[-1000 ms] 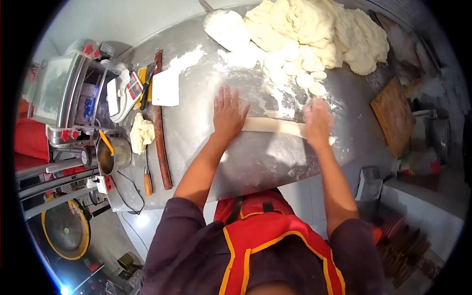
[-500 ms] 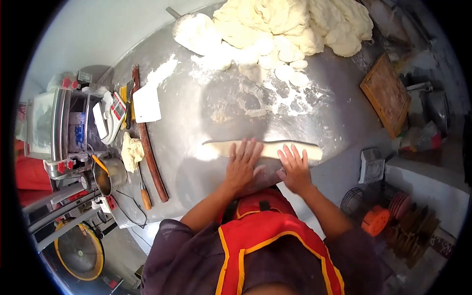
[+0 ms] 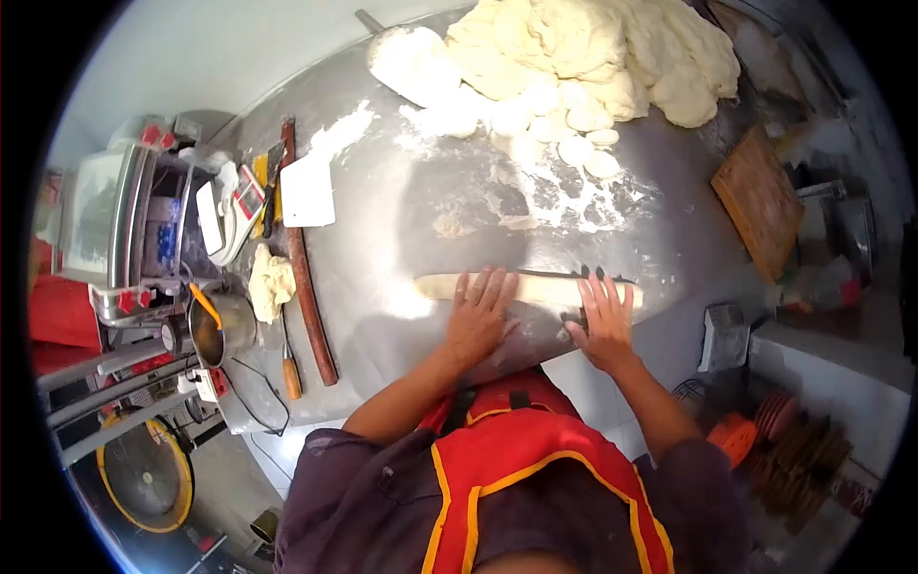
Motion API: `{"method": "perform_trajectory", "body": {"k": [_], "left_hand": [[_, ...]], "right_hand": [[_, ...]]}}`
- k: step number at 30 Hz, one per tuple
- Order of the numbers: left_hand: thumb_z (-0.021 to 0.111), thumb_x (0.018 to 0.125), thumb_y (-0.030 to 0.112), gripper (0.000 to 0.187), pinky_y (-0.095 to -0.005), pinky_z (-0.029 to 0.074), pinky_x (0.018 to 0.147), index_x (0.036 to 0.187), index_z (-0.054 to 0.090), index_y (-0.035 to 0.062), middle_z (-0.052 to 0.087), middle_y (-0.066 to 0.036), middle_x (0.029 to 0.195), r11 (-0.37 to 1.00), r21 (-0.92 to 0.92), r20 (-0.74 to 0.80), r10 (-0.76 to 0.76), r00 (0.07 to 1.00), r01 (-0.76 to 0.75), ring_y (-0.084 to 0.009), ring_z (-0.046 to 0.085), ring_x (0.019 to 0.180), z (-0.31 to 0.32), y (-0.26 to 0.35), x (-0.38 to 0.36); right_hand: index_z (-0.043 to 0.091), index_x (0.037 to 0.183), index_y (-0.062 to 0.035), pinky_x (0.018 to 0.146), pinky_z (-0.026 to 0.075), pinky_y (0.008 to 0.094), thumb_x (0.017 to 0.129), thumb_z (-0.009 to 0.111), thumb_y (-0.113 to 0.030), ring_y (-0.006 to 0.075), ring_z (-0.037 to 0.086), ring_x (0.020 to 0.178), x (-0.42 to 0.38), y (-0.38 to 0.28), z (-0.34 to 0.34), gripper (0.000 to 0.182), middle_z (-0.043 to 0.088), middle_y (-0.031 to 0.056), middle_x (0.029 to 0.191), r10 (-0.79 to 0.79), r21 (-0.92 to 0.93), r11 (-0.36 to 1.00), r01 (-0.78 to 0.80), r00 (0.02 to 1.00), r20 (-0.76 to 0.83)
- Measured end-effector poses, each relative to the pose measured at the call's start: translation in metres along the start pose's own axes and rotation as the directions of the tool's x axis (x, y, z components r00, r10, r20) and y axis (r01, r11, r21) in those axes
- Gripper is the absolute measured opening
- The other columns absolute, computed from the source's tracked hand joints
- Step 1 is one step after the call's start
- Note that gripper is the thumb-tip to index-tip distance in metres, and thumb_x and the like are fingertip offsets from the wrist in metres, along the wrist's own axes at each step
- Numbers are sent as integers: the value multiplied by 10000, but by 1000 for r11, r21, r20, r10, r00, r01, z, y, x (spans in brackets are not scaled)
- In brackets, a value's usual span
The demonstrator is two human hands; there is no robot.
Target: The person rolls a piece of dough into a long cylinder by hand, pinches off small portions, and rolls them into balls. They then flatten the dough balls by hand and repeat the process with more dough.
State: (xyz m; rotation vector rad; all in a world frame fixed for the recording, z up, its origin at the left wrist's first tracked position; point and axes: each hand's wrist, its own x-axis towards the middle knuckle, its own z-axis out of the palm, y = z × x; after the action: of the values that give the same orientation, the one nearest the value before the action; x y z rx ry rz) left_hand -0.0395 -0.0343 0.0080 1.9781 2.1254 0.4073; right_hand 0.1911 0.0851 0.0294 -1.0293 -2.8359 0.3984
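Observation:
A long pale rope of dough lies across the floured steel table, near its front edge. My left hand lies flat on the rope's left part, fingers spread. My right hand presses flat on the rope's right part, fingers apart. Neither hand grips the dough; both palms rest on it. At the back of the table sits a big mass of dough, with several small cut pieces in front of it.
A wooden rolling pin, a white scraper, a dough lump, a metal cup, a wood-handled tool, a scale and a machine fill the left side. A wooden board lies at the right.
A second ago my hands rolled the rope farther back, spread wide. They drew it toward the front edge and came close together; now they have spread a little apart again.

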Motion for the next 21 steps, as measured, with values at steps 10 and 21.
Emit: {"method": "perform_trajectory", "body": {"k": [10, 21], "left_hand": [[726, 731, 242, 514, -407, 427, 857, 1201, 555, 123, 571, -103, 1043, 998, -31, 76, -43, 996, 46, -291, 541, 1007, -17, -60, -15], [676, 856, 328, 662, -468, 353, 1036, 1373, 412, 12, 434, -236, 1380, 933, -280, -154, -275, 949, 224, -402, 435, 1233, -48, -110, -17]], "right_hand": [[514, 1295, -57, 944, 384, 444, 780, 726, -202, 325, 517, 1096, 42, -2, 2, 576, 582, 132, 1177, -240, 238, 945, 224, 970, 39], [300, 1463, -33, 1092, 115, 667, 947, 389, -540, 466, 147, 1419, 191, -45, 74, 729, 217, 268, 1527, 524, -163, 848, -504, 843, 118]]}}
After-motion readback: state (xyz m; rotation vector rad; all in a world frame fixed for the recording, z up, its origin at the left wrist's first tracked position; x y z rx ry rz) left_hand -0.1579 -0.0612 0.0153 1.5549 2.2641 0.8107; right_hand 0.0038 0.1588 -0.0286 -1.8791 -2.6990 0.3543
